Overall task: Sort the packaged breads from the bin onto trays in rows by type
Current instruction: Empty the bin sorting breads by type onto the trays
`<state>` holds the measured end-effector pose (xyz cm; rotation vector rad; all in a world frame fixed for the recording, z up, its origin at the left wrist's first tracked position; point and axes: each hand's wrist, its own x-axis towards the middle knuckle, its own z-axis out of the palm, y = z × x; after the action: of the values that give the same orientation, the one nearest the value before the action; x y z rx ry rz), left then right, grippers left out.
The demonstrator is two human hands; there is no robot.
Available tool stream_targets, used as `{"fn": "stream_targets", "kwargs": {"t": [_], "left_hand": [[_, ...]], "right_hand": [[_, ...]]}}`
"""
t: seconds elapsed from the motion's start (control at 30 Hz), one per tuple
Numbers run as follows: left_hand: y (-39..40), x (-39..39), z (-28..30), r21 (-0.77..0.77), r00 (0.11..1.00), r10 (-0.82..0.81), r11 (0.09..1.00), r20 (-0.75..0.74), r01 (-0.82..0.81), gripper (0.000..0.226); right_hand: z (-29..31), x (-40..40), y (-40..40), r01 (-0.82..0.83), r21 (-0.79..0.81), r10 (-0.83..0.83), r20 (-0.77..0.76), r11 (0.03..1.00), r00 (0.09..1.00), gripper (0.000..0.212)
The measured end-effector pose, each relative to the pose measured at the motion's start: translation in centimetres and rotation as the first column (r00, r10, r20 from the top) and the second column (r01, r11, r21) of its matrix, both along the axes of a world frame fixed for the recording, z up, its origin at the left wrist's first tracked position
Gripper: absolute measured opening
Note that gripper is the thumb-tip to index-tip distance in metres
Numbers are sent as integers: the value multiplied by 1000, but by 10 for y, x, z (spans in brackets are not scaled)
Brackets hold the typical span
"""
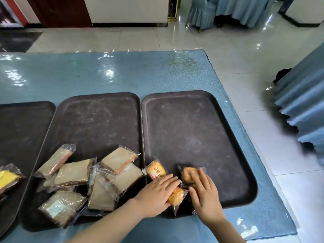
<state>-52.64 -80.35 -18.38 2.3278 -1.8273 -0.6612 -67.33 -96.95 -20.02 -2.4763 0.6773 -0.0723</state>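
Bread packs (176, 193) golden, clear-wrapped, on right tray (201, 130).

Single head-worn wide-angle view, looked forward and steeply down from above near table edge. Close on dark trays (184, 123) filling lower half of frame; both forearms entered from bottom edge; tiled floor (236, 55), wall base filled upper frame.

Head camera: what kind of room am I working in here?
Probably a banquet or dining hall, not a bakery floor. Chairs with blue fabric covers stand on glossy floor tiles, a pleated blue table skirt hangs at the right, and the serving trays lie on a plastic-covered blue table.
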Motion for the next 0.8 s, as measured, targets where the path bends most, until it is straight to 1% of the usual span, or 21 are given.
{"fn": "stream_targets", "kwargs": {"t": [0.1,0.2,0.27,0.33,0.43,0.5,0.63,0.73,0.8], "left_hand": [[-1,1,2,12,994,15,1000,-110,-14,76],[-3,5,14,40,971,34,999,-235,-26,85],[-2,7,21,16,963,41,999,-265,-38,85],[3,9,24,-53,976,49,997,-211,-62,78],[16,19,30,-144,990,127,980,-69,-135,64],[28,30,37,-195,985,172,967,13,-166,60],[66,59,52,-228,959,280,937,43,-264,56],[109,85,59,-257,936,350,909,45,-327,53],[143,104,63,-276,914,406,881,20,-385,51]], "right_hand": [[-2,3,3,27,14,-28,0,1000,1000,62],[0,5,0,75,81,-77,13,994,997,67],[6,8,-3,80,93,-83,29,992,996,68],[16,12,-4,65,87,-69,40,994,997,66],[35,25,1,88,99,-92,28,991,995,60],[45,38,8,73,83,-74,16,994,997,58],[63,73,34,16,10,-16,2,1000,1000,64],[75,104,64,-45,-23,45,-15,999,999,59],[84,128,89,-75,-41,75,0,996,997,61]]}}
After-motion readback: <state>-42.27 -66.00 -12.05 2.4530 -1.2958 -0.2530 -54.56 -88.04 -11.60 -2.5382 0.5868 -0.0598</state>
